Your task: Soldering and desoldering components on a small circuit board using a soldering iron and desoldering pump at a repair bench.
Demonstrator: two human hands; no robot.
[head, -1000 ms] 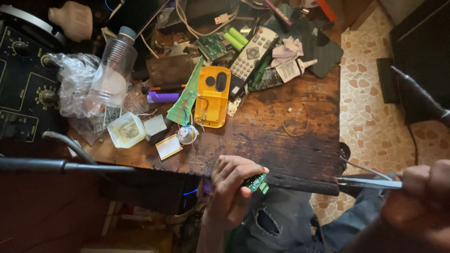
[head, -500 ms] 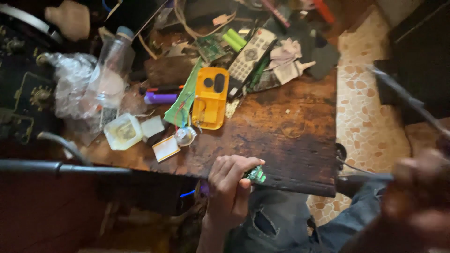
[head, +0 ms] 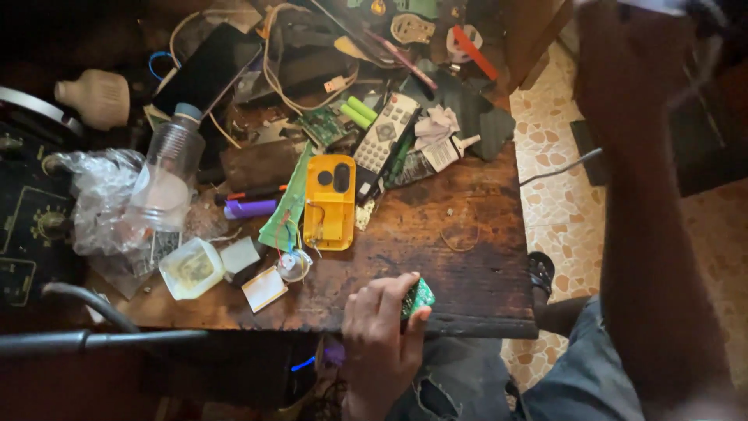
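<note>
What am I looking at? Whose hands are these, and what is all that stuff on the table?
A camera on a person's head looks down at their own work. The left hand holds a small green circuit board at the edge of a worn wooden table. The right arm is raised close to the camera and blurred; its hand is out of view. On the table lie a yellow plastic casing, a grey remote control, a purple lighter, a clear plastic bottle and tangled wires.
</note>
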